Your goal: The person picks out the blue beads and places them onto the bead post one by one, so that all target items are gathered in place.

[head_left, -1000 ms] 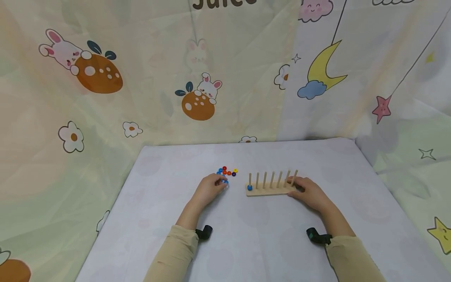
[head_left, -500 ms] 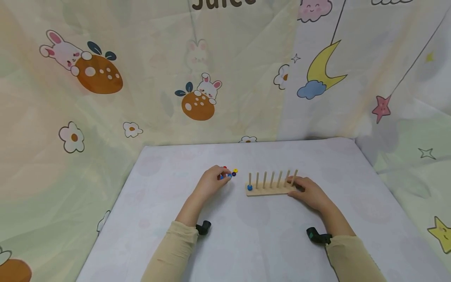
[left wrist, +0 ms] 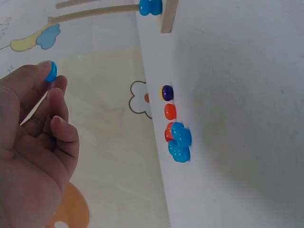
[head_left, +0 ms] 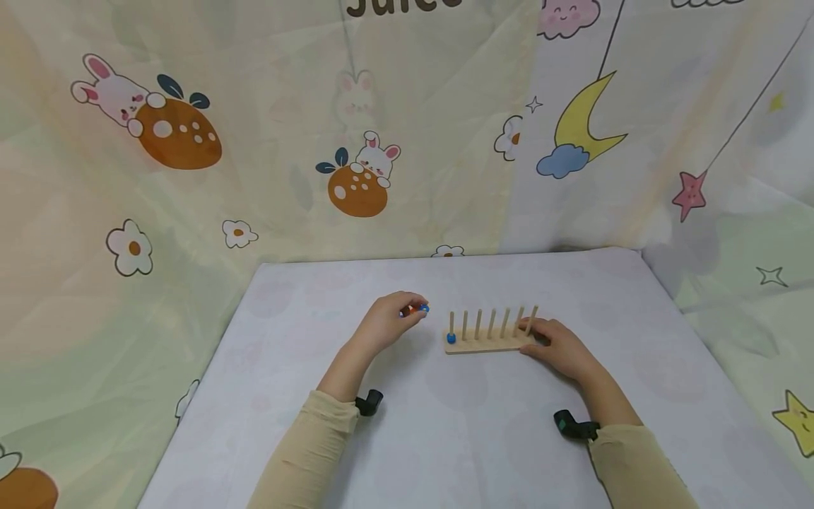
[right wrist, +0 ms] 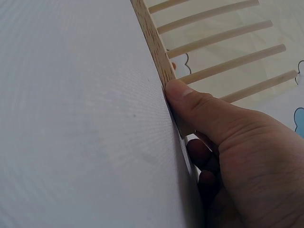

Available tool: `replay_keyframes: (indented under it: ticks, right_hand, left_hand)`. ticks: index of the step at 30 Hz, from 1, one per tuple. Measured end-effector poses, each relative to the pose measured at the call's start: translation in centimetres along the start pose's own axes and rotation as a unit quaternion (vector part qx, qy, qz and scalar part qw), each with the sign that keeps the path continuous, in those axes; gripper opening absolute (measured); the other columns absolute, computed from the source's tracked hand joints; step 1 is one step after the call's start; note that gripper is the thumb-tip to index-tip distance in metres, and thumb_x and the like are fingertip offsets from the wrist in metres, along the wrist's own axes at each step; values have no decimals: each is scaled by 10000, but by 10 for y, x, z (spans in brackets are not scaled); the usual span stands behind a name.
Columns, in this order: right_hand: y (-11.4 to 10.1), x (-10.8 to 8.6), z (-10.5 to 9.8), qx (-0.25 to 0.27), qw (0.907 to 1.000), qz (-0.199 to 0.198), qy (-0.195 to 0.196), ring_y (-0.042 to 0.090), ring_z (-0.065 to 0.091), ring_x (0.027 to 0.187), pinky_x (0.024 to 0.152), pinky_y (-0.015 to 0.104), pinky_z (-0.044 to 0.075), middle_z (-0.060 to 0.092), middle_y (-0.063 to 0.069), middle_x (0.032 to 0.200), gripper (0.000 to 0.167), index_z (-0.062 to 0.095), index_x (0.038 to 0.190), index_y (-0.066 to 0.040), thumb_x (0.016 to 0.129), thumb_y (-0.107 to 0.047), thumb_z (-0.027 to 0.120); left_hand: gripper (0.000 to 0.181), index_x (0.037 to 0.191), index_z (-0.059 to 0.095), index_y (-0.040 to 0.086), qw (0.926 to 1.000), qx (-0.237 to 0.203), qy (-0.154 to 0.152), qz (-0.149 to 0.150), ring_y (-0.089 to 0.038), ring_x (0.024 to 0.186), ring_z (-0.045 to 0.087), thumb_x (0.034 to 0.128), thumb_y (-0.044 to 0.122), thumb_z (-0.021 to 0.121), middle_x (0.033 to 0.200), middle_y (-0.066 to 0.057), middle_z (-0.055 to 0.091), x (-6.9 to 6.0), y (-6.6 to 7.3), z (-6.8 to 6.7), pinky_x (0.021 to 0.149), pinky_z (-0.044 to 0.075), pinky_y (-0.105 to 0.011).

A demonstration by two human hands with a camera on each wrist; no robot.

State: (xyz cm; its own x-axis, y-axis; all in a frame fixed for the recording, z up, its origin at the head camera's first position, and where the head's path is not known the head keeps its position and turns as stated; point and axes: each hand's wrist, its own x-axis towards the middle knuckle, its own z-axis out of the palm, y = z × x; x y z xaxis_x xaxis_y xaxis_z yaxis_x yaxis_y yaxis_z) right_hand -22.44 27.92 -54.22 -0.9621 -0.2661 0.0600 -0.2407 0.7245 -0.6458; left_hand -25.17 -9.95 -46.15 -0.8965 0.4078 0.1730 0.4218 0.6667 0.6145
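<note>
Between thumb and fingertips, the left hand (head_left: 386,322) (left wrist: 40,128) pinches a blue bead (head_left: 425,308) (left wrist: 53,72), raised off the table. Below it in the left wrist view lie loose beads: several blue ones (left wrist: 181,135), an orange one (left wrist: 170,111) and a dark purple one (left wrist: 167,92) among them. The wooden peg board (head_left: 486,345) (right wrist: 154,40) stands to the right with its pegs upright; blue beads (head_left: 451,338) (left wrist: 150,6) sit at the base of its leftmost peg. Gripping the board's right end is the right hand (head_left: 562,348) (right wrist: 251,147), thumb on the near edge.
A white cloth covers the table (head_left: 470,431), whose back edge meets a printed curtain (head_left: 273,177). Dark wrist cameras (head_left: 369,403) (head_left: 575,426) sit on both wrists, beside the beige sleeves.
The left hand has moved up and to the right from among the loose beads, and a blue bead now shows at its fingertips. The right hand and board have stayed put.
</note>
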Motion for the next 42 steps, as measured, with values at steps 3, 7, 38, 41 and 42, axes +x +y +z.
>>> replay_keyframes:
  ticks: [3,7,38,41,42]
  right_hand:
    - [0,0,0,-18,10000,10,1,376,497,1252,1060,593,354,584,166,1336,540,598,1341,-163,877,-403,733]
    - [0,0,1,-36,10000,-21,12,374,499,1253,1061,590,355,587,164,1338,541,599,1341,-164,876,-404,734]
    - [3,1,2,-17,9999,-166,38,371,496,1257,1062,581,353,594,139,1336,512,602,1330,-161,884,-379,731]
    - [4,1,2,-20,9998,-171,40,371,493,1259,1065,583,348,594,135,1338,509,605,1326,-164,883,-380,732]
    - [4,1,2,-24,9998,-172,40,371,492,1260,1065,583,346,595,134,1338,508,606,1325,-165,883,-381,731]
  left_hand:
    - [248,1181,697,192,9999,-101,-11,78,-84,897,595,954,285,667,1057,90,679,1,5,0,754,509,-255]
    - [255,1184,699,202,9996,-285,-42,75,-96,908,596,955,309,664,1096,81,682,2,11,0,728,514,-249]
    - [258,1210,689,250,9950,-858,-502,-122,-88,939,599,967,324,644,1140,96,675,10,32,23,737,520,-252]
    - [275,1215,691,219,9949,-860,-512,-120,-91,936,603,967,329,644,1146,78,680,10,29,27,729,519,-254]
    - [282,1216,691,210,9948,-864,-520,-129,-92,936,603,966,331,645,1154,68,680,10,28,29,729,518,-254]
